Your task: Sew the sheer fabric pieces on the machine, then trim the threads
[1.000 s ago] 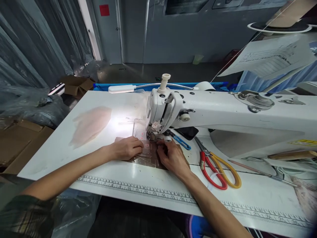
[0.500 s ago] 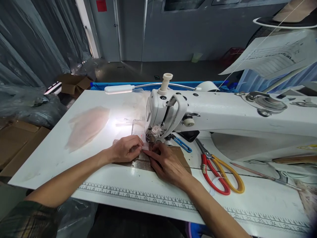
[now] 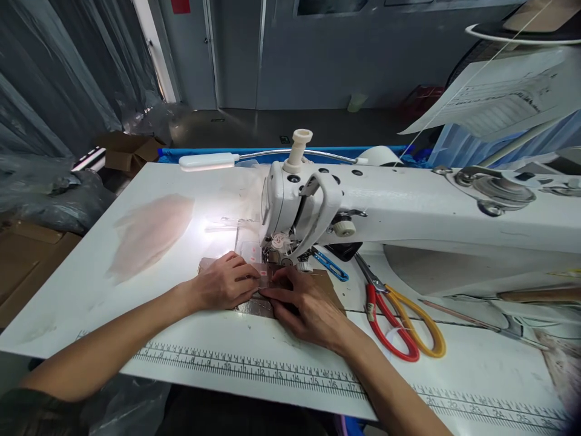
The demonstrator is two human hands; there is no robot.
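Just in front of the needle area of a white sewing machine (image 3: pixel 318 194), both my hands work on a small piece of sheer pale pink fabric (image 3: pixel 264 275). My left hand (image 3: pixel 227 281) rests on its left side with bent fingers closed on the fabric. From the right, my right hand (image 3: pixel 306 303) holds the near edge, its index finger and thumb pressed together by the fabric. Under the fabric lies a brown taped plate (image 3: pixel 256 307). The machine's presser foot (image 3: pixel 273 255) stands right behind my fingertips; the needle tip is too small to make out.
Red and yellow handled scissors (image 3: pixel 406 321), a blue thread snipper (image 3: pixel 331 264) and a dark phone-like object (image 3: pixel 344 250) lie right of my hands. Sheer pink fabric (image 3: pixel 152 236) lies on the left of the white table (image 3: pixel 149 303). A printed ruler (image 3: pixel 245 366) runs along the front edge.
My left hand has flattened and shifted slightly left and down, uncovering more of the fabric. My right hand stays nearly in place. The whole view has shifted a little.
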